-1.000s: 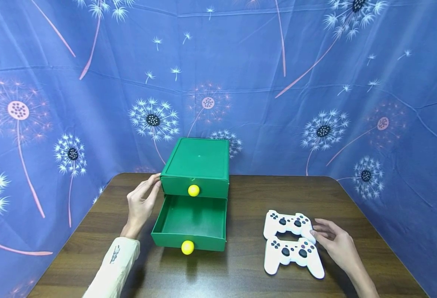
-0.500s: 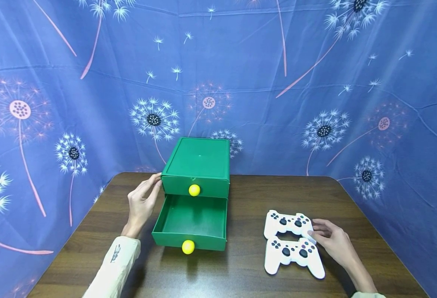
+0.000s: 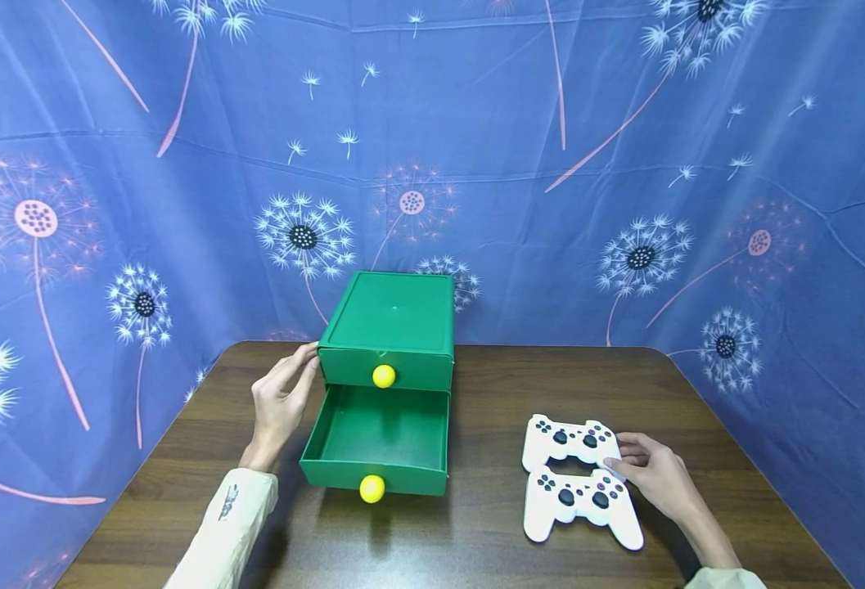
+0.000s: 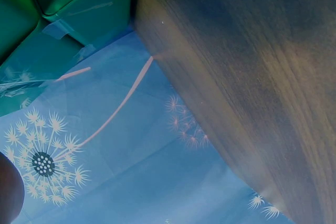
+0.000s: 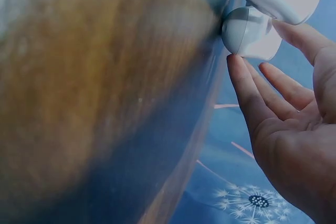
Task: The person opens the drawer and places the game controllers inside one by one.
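Note:
A green two-drawer plastic cabinet (image 3: pixel 403 315) stands left of centre in the head view. Its lower drawer (image 3: pixel 329 474) is pulled out and shows a bare inside; the upper drawer (image 3: pixel 351 370) is in. Both have yellow ball knobs. Fairly straight fingers of my left hand (image 3: pixel 273 413) touch the cabinet's upper left front corner. Two white game controllers lie to the right, one behind the other. With thumb and fingertips, my right hand (image 3: pixel 664 483) pinches the right grip of the farther controller (image 3: pixel 538 450). The nearer controller (image 3: pixel 538 515) lies just in front of it.
Everything stands on a dark wooden table (image 3: pixel 498 384) with rounded back corners. A blue cloth (image 3: pixel 506 221) with dandelion prints hangs behind and at both sides. Clear tape (image 4: pixel 59 29) shows on the cabinet in the left wrist view.
My right hand has shifted slightly left, its thumb and fingers coming onto the farther controller's right grip. The left hand, cabinet and controllers look unmoved.

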Motion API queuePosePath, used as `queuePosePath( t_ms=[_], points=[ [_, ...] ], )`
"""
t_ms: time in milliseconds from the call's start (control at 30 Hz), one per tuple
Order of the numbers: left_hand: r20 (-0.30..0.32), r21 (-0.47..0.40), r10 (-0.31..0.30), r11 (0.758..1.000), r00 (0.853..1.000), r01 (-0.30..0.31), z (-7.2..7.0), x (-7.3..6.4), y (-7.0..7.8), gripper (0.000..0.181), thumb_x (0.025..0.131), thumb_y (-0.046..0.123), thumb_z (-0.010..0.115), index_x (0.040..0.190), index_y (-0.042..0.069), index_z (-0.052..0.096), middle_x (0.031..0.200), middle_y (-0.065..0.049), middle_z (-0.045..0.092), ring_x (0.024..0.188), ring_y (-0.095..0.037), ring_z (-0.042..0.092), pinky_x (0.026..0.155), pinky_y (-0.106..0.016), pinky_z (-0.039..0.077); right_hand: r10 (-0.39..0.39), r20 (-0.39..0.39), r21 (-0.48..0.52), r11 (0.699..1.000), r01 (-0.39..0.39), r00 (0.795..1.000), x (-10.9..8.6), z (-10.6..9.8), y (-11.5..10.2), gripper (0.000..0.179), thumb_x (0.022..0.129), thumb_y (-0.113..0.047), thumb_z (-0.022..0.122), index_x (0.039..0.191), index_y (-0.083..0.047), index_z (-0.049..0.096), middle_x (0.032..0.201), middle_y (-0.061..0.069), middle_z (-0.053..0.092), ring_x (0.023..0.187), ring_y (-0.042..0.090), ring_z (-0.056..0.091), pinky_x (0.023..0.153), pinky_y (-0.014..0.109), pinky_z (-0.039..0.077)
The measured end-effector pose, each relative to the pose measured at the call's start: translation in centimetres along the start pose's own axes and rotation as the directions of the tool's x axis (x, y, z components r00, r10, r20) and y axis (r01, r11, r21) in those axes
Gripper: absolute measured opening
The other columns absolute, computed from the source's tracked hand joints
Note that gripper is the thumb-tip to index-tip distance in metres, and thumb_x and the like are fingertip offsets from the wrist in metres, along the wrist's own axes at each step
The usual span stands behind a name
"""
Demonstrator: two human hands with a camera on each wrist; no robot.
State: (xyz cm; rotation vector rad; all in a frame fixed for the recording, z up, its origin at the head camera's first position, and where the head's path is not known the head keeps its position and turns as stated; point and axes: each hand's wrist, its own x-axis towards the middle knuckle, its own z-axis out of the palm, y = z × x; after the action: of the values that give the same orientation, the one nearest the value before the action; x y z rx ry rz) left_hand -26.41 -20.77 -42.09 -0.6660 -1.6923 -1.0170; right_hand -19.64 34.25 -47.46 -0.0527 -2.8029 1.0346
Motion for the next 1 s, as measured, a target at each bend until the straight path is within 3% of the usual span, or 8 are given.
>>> queuePosePath(
  t_ms=[200,433,700,1000],
  points=[
    [0.000,0.000,-0.002,1.000,1.000,0.002,0.0,-0.1,0.0,0.043,0.084,-0.022,0.073,0.121,-0.002,0.075,0.108,-0.014,0.077,0.097,-0.021,0.073,0.089,-0.017,0.054,0.001,0.012,-0.012,1.000,-0.001,1.000,0.2,0.0,0.2,0.054,0.089,-0.011,0.082,0.129,0.015,0.058,0.105,0.028,0.070,0.094,0.040,0.071,0.074,0.046,0.061],
    [0.002,0.002,-0.010,1.000,1.000,0.010,0.0,-0.1,0.0,0.040,0.083,-0.023,0.072,0.119,-0.006,0.074,0.108,-0.012,0.077,0.096,-0.021,0.073,0.088,-0.017,0.054,-0.018,0.000,-0.038,0.999,0.018,1.000,0.4,0.1,0.4,0.050,0.090,-0.010,0.081,0.128,0.014,0.059,0.106,0.031,0.070,0.094,0.042,0.070,0.076,0.050,0.061],
    [-0.004,0.016,-0.009,1.000,1.000,0.009,-0.1,-0.1,0.0,0.040,0.083,-0.022,0.073,0.119,-0.004,0.075,0.107,-0.012,0.077,0.096,-0.019,0.072,0.088,-0.016,0.054,0.024,0.037,-0.068,0.997,-0.021,0.999,1.1,0.5,0.0,0.063,0.089,-0.017,0.083,0.132,0.018,0.053,0.113,0.036,0.066,0.100,0.047,0.068,0.081,0.053,0.060],
    [-0.008,0.021,-0.011,1.000,1.000,0.011,0.0,-0.1,-0.1,0.039,0.086,-0.019,0.073,0.121,-0.001,0.076,0.107,-0.012,0.078,0.095,-0.019,0.073,0.088,-0.016,0.053,0.018,0.029,-0.108,0.994,-0.015,0.999,1.3,0.8,-0.1,0.069,0.086,-0.016,0.086,0.133,0.020,0.051,0.111,0.036,0.066,0.099,0.047,0.068,0.079,0.051,0.060]
  ],
)
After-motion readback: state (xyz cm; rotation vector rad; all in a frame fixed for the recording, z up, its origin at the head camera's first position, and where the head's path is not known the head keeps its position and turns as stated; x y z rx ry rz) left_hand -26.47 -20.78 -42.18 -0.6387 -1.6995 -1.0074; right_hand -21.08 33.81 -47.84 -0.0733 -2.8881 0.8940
